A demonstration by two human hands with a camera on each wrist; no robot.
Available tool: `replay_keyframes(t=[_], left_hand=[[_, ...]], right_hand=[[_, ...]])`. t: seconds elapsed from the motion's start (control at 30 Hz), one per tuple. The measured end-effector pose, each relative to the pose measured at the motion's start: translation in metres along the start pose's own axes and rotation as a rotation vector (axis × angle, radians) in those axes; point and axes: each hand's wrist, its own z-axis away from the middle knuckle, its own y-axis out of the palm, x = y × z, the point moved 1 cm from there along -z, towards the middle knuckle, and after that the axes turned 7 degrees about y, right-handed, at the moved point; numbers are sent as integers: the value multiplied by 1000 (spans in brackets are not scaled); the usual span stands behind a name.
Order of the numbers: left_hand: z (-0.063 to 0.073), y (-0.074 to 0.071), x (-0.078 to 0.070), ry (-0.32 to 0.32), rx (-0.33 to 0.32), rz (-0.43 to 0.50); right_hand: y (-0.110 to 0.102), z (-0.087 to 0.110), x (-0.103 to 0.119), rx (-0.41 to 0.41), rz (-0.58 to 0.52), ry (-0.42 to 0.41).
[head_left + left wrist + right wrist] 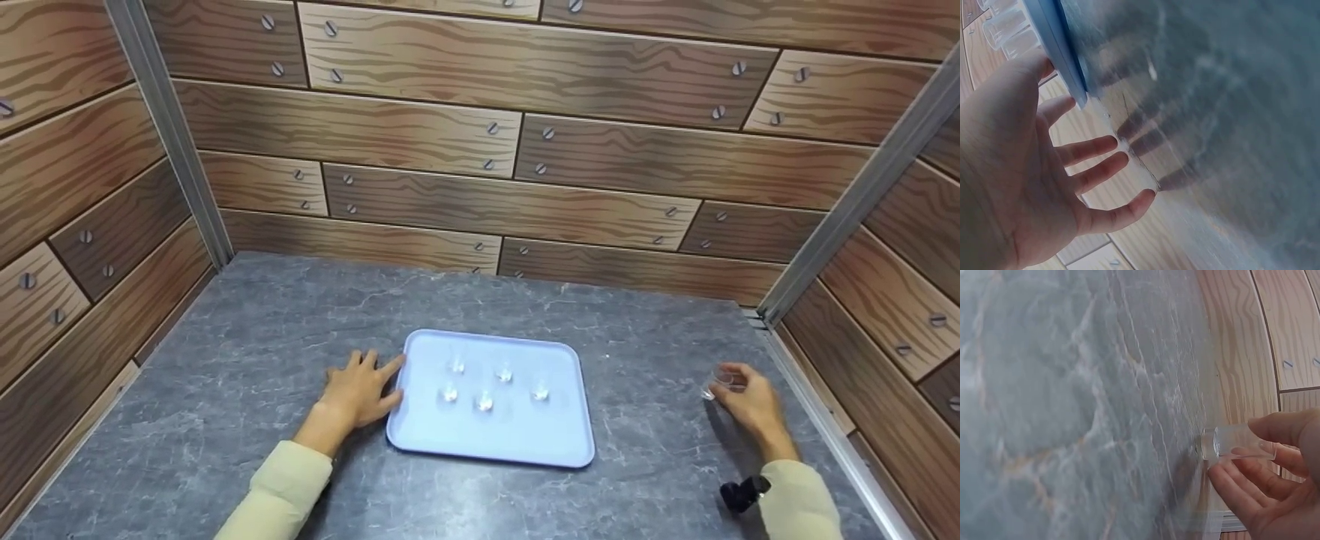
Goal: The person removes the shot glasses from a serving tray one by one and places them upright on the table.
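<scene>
While the right hand pinches a clear shot glass at the right side of the surface, keep that grip light, the glass upright; the left hand, fingers spread against the blue tray, should just steady it.

Tray on table; five glasses on tray; another glass right; wall behind
</scene>
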Motion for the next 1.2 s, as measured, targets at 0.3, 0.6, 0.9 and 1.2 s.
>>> replay_keyframes(t=[0.3,0.6,0.9,1.2], left_hand=[[0,-5,5,0,-3,-15],[0,-5,4,-6,1,-29],[1,-2,1,3,-9,-10],[2,0,0,15,-9,-6]], right_hand=[[-3,4,40,-156,-41,-84],[13,10,94,-81,-274,-156],[55,26,126,91,-416,-215],[82,38,147,239,-481,-227]])
